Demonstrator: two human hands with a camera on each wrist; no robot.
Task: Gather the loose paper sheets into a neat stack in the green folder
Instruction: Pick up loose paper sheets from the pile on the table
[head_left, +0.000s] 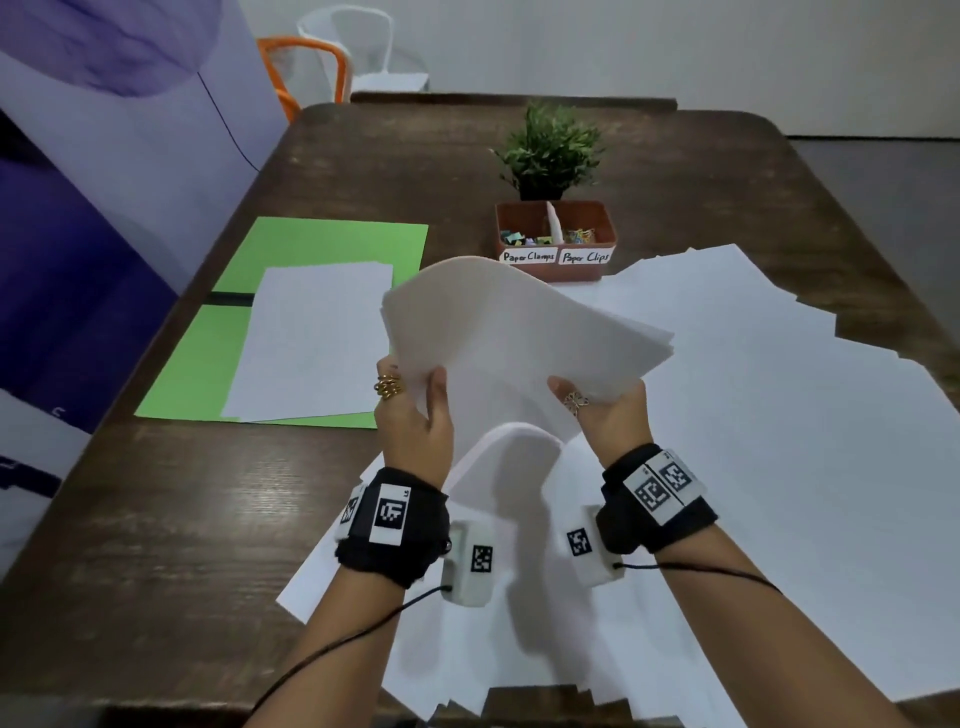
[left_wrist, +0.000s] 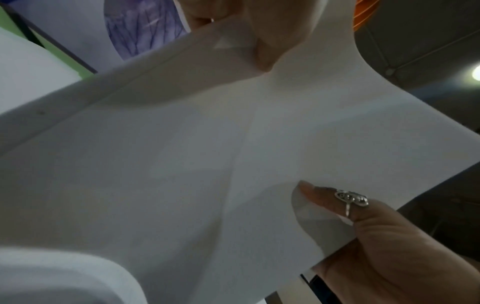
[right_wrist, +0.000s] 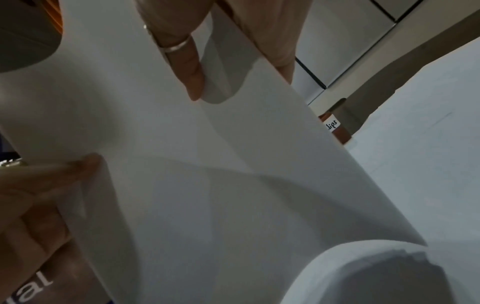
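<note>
Folder: the green folder (head_left: 332, 241) lies open and flat at the left of the dark wood-grain table (head_left: 156, 519), matte card with straight edges; a dark gap splits its left margin into two panels.
Sheets in folder: a thin white stack (head_left: 311, 343) lies on the folder, squared, green showing along its left, far and near sides.
Left hand: the left hand (head_left: 415, 415), gold rings on it, pinches the near left corner of the held sheaf (head_left: 519, 332), thumb on top and fingers beneath.
Held sheaf: smooth white paper, several sheets thick, lifted off the table between folder and loose pile; it bows upward in a soft arch and its far right edges fan slightly.
Right hand: the right hand (head_left: 608, 415), with a silver flower ring, pinches the near right corner, thumb (left_wrist: 327, 197) on top, fingers (right_wrist: 187, 67) under the paper.
Loose paper: loose white sheets (head_left: 779, 415) overlap untidily across the right half of the table, some over the near edge; one sheet curls up below the wrists.
Tray: a brown plastic tray (head_left: 556, 270) labelled Paper Clamps and Paper Clips stands beyond the sheaf, a small potted plant (head_left: 550, 150) just behind it.
Open room: bare wood shows near left, before the folder.
</note>
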